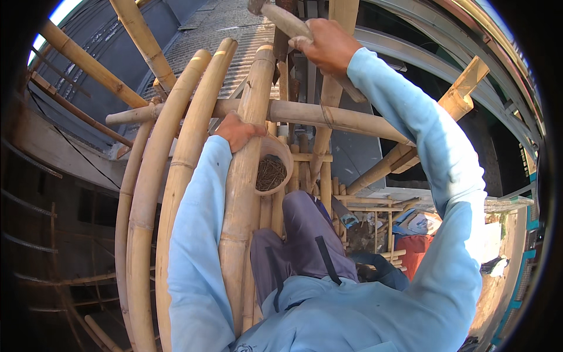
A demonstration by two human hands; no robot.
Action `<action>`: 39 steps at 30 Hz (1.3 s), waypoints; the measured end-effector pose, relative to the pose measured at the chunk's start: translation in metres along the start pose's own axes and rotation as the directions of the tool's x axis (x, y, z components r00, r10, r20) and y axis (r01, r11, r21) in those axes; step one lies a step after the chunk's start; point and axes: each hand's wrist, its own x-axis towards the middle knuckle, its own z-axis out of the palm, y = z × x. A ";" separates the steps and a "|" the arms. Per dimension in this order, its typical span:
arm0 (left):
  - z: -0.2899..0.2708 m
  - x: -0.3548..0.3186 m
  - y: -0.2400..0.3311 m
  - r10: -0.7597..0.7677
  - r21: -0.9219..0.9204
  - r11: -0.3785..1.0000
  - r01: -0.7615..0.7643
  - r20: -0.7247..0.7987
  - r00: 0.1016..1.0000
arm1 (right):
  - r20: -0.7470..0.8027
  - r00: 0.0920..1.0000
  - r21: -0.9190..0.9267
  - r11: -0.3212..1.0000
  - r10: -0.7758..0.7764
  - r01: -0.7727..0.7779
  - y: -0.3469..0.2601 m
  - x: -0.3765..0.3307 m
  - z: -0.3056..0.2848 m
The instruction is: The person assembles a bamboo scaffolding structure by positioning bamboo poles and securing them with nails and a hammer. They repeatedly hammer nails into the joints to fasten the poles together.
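Note:
My right hand (328,47) is raised at the top, closed round the wooden handle of a hammer (285,21). The hammer's head is at the upper edge, and the handle's end sticks out below my fist. Lower and to the left, my left hand (236,131) is curled over a thick bamboo pole (239,205), close to where it lies across a horizontal bamboo pole (299,112). Whether a nail is also between its fingers I cannot make out. Just right of that hand is a pale round tub (284,154) with many thin nails (270,173) inside.
More long bamboo poles (187,152) run alongside on the left. A corrugated roof (234,29) lies beyond. Below on the right are smaller bamboo rails (369,200) and a red object (412,253). Another person's dark-clothed part (381,271) shows beside my leg.

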 end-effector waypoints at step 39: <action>-0.006 -0.015 0.008 -0.017 -0.048 0.999 0.016 -0.012 1.000 | -0.202 0.951 0.104 0.960 -0.234 0.258 -0.030 0.009 0.013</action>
